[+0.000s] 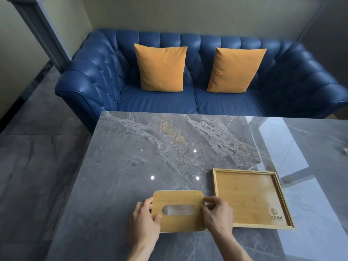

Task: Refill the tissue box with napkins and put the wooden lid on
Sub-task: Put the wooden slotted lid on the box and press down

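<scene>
The wooden lid [178,199], a rounded square with an oval slot [178,210], lies flat on top of the tissue box near the table's front edge. Only a thin white rim of the box [199,231] shows under it. Through the slot I see something pale; whether it is napkins I cannot tell. My left hand [145,219] grips the lid's left edge, thumb on top. My right hand [216,213] pinches the lid's right edge with fingers and thumb.
A shallow wooden tray [215,183] with a logo lies just right of the box, holding nothing. The grey marble table [141,147] stretches ahead. Behind it stands a blue sofa [94,76] with two orange cushions [162,68]. A small object [346,150] peeks in at the right edge.
</scene>
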